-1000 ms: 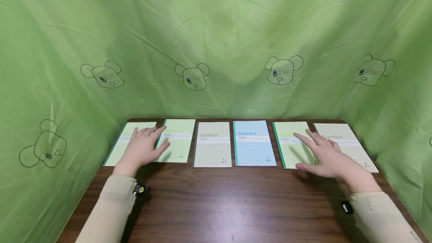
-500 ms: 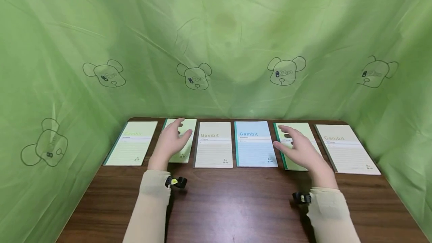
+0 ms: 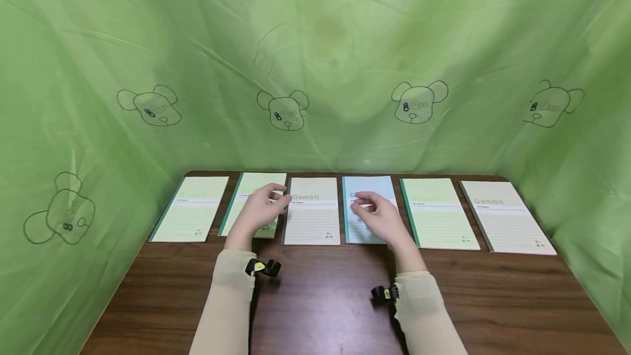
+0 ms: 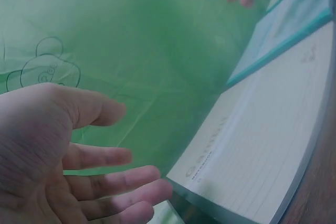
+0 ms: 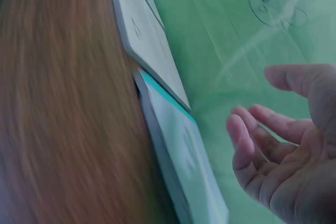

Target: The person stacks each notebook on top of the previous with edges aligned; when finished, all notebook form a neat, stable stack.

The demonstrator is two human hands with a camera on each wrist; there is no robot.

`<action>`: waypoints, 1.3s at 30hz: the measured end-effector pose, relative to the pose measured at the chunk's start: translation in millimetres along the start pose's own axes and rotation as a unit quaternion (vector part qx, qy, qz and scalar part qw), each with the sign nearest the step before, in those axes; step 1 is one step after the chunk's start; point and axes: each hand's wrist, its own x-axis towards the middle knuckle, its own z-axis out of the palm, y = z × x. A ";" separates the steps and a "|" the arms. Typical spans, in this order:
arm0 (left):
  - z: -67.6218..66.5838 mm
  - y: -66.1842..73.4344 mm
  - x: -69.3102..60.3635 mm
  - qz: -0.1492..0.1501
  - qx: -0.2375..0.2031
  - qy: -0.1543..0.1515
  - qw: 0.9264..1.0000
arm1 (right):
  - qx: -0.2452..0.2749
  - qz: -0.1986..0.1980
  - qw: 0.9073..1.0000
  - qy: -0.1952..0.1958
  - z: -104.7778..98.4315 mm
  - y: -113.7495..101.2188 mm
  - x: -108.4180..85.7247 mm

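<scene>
My left hand hovers over a green notebook, partly covering it, its fingertips by the edge of a pale grey "Gambit" notebook. My right hand is above a blue notebook with a teal spine and hides part of its cover. In the left wrist view, the thumb and loosely bent fingers of the left hand are apart with nothing between them. The right wrist view has the right hand likewise holding nothing, its fingers relaxed and bent.
Another green notebook lies at the left end of the row. To the right are a green notebook and a pale notebook. All lie flat on the brown wooden table. Green curtain surrounds the back and sides.
Both hands have moved inward from the outer notebooks, the right travelling farther, from the right-hand pair to the blue notebook. Their spread fingers have drawn together somewhat. The notebooks lie about where they were.
</scene>
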 end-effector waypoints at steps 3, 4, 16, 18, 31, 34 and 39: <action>0.4 -0.7 3.2 -0.010 -0.029 -0.023 0.999 | 0.020 0.011 1.000 0.001 15.2 -2.0 3.3; 0.5 -1.0 3.6 -0.016 -0.037 -0.025 0.999 | 0.024 0.012 1.000 0.001 19.9 -2.1 3.8; 4.4 -6.0 0.1 -0.058 -0.058 -0.049 0.995 | 0.003 0.023 0.999 -0.037 45.4 -2.0 -8.1; 4.7 -7.2 0.6 -0.058 -0.055 -0.055 0.995 | -0.008 0.026 0.999 -0.038 44.9 -4.6 -9.2; 5.5 -15.5 2.8 -0.070 -0.066 -0.048 0.994 | 0.008 0.042 0.998 -0.050 46.8 -11.2 -10.0; 6.7 -14.4 3.4 -0.080 -0.074 -0.046 0.993 | 0.028 0.046 0.997 -0.053 46.5 -12.0 -11.0; 8.2 -12.6 3.4 -0.080 -0.117 -0.043 0.989 | 0.060 0.054 0.996 -0.050 45.3 -13.6 -11.4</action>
